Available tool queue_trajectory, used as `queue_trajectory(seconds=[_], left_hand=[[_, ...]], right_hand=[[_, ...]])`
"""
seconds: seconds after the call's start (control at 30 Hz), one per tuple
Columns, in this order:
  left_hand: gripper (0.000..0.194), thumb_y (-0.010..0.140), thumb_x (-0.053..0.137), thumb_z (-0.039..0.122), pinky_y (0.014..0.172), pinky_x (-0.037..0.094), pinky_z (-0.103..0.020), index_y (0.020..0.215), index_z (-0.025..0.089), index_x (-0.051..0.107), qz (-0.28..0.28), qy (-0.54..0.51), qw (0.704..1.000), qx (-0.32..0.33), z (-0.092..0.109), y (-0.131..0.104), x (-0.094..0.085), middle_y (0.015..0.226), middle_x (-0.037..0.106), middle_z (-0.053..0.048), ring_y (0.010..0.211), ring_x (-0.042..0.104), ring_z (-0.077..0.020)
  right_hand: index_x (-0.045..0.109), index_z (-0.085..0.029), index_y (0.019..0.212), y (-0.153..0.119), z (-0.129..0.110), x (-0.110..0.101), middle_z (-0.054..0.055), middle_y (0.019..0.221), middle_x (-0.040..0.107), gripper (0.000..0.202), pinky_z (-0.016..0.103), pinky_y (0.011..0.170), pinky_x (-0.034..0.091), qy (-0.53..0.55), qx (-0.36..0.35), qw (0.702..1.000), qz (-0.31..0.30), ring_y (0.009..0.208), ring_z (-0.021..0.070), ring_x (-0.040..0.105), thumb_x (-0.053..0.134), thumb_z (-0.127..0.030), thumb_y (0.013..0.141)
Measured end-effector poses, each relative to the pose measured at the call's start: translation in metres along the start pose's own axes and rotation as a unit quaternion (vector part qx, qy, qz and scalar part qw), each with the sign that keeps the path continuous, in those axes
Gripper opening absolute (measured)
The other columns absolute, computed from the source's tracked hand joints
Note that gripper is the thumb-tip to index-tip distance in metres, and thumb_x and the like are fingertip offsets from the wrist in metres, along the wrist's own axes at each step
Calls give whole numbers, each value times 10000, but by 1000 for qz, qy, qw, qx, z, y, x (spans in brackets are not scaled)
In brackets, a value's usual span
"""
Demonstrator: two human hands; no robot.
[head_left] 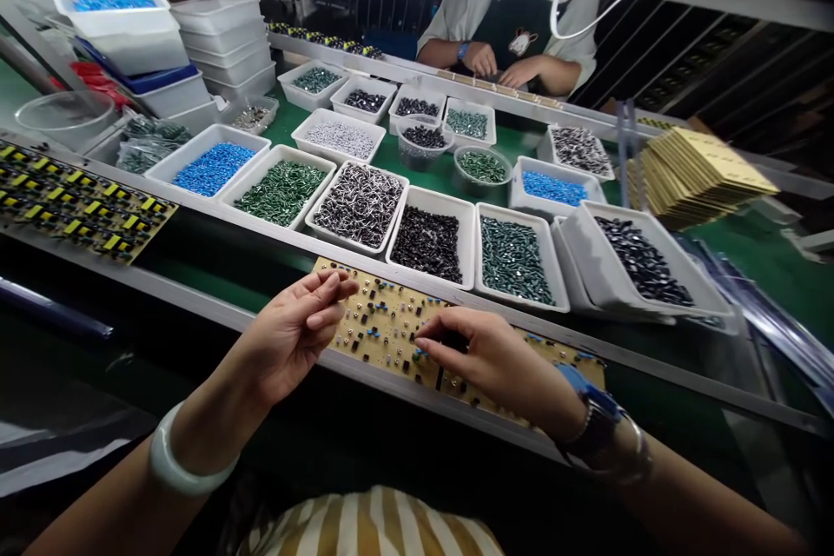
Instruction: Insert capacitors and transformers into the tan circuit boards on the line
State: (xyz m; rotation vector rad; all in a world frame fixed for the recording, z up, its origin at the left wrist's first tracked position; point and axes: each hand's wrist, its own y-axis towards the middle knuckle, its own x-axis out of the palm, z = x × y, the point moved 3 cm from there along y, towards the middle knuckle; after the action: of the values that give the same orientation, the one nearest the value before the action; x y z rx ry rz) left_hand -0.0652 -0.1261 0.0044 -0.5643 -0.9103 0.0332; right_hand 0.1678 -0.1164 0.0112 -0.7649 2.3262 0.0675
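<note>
My left hand (290, 330) is raised over the left end of a tan circuit board (391, 326), palm partly upward. Its fingers are curled together, and whatever may be in them is hidden. Over the middle of the board, my right hand (479, 347) has thumb and index finger pinched close to its surface. What lies between those fingertips is too small to make out. Small black, blue and silver components stand across the board, which rests in a metal rail (384, 378).
Beyond the rail stand white trays of components: black parts (426, 239), dark green parts (514, 256), silver-leaded parts (358, 204) and blue parts (215, 167). A populated board (78, 204) lies left; bare boards (704, 169) are stacked right. A co-worker's hands (482, 59) work opposite.
</note>
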Motion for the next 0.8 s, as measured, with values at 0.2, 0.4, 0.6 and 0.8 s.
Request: queue_trajectory(seconds=[0.2, 0.4, 0.6, 0.8], left_hand=[[277, 1039, 451, 147, 348, 300, -85, 966, 45, 699, 6, 15, 1000, -2, 3, -3, -5, 669, 448, 24, 449, 367, -12], [273, 1002, 435, 33, 405, 336, -69, 1152, 28, 663, 0, 30, 1000, 2, 1, -5, -3, 820, 527, -18, 525, 424, -4], [254, 1031, 483, 194, 346, 275, -90, 1037, 57, 697, -29, 51, 998, -4, 0, -8, -6, 649, 372, 43, 462, 301, -25], [291, 969, 448, 30, 442, 389, -90, 1165, 10, 662, 23, 54, 998, -16, 4, -9, -7, 914, 545, -62, 596, 478, -28]], right_hand=[[702, -180, 921, -1, -4, 1, 1, 888, 686, 98, 245, 749, 431, -85, -6, 996, -33, 821, 144, 620, 638, -224, 982], [680, -173, 921, 4, -8, 2, 9, 905, 671, 92, 258, 762, 424, -128, -4, 990, -57, 829, 153, 606, 629, -206, 991], [650, -166, 918, 4, -10, 4, 21, 899, 653, 120, 267, 749, 417, -160, -16, 985, -58, 820, 162, 591, 598, -208, 1016], [644, -171, 915, 6, -10, 5, 23, 917, 658, 130, 277, 743, 405, -190, -3, 980, -63, 813, 165, 589, 604, -231, 1022]])
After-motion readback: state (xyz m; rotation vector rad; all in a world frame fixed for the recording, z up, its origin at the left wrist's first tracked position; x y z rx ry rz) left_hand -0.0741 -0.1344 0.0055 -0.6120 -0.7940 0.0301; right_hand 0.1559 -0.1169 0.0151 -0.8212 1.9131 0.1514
